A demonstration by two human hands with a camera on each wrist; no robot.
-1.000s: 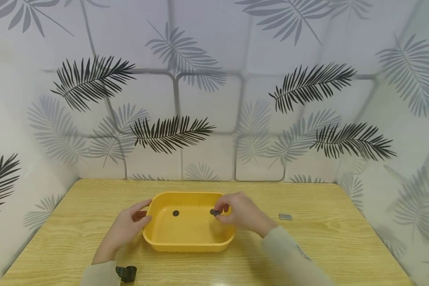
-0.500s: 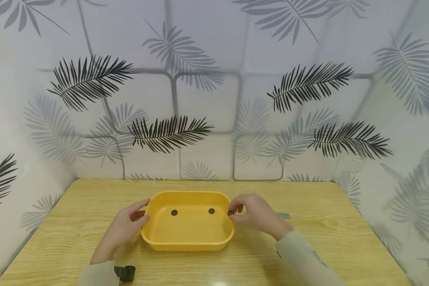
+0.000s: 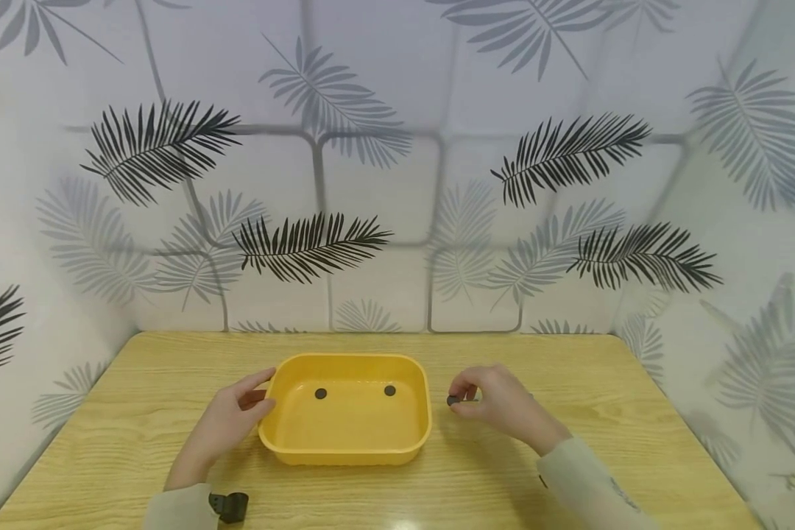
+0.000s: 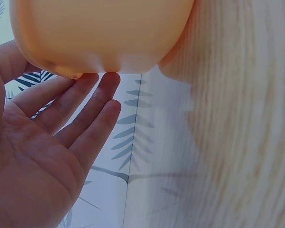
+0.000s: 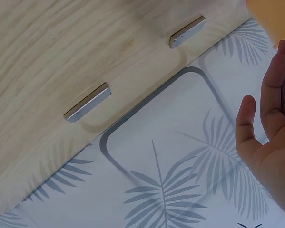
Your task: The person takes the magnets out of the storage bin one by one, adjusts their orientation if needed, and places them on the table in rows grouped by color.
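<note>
In the head view my left hand (image 3: 228,421) holds the left end of a yellow plastic tray (image 3: 344,457), thumb at the rim. The left wrist view shows several fingertips against the outer wall of the tray (image 4: 104,33). Inside the tray lie two small dark round discs, a left disc (image 3: 321,394) and a right disc (image 3: 389,391). Beyond the tray's right side my right hand (image 3: 503,401) pinches another dark round disc (image 3: 452,400) between thumb and fingers. The right wrist view shows part of that hand (image 5: 280,123), its pinching fingertips mostly cut off.
Two thin grey rectangular pieces, a nearer bar (image 5: 87,103) and a farther bar (image 5: 187,32), lie on the wood-grain table (image 3: 609,412) by the right hand. A leaf-patterned wall covering (image 3: 384,287) rises behind the table and at both sides.
My right hand has moved from inside the tray's right end to beyond its right rim, carrying a dark disc. The left hand stays at the tray; the head view has shifted slightly.
</note>
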